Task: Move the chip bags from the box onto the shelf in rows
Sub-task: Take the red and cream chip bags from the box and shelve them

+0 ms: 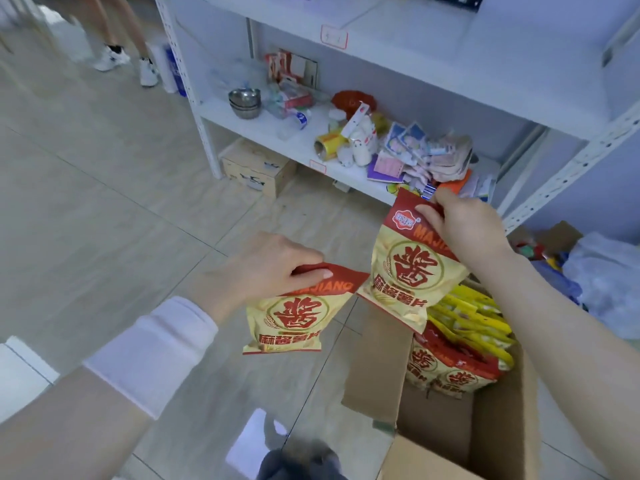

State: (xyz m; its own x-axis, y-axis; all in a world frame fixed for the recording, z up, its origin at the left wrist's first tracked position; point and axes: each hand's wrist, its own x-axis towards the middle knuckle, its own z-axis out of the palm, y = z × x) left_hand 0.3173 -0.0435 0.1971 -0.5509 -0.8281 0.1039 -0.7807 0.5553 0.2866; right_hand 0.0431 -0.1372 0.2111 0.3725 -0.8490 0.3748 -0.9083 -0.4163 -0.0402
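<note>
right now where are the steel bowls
In the head view, the steel bowls sit at the left end of the shelf, above a cardboard carton.

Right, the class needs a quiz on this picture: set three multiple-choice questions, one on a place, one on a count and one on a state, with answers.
1. Where do the steel bowls stand?
A) on the shelf, near its left end
B) on a chair
C) on the floor

2. How many chip bags do the hands hold?
A) one
B) two
C) four

3. What state is the cardboard box in?
A) taped shut
B) open and empty
C) open, with bags inside

Answers:
1 A: the bowls sit stacked on the white shelf board.
2 B: the left hand grips the left bag, and the right hand pinches the right bag.
3 C: a flap stands open and boxed bags show inside.
</note>
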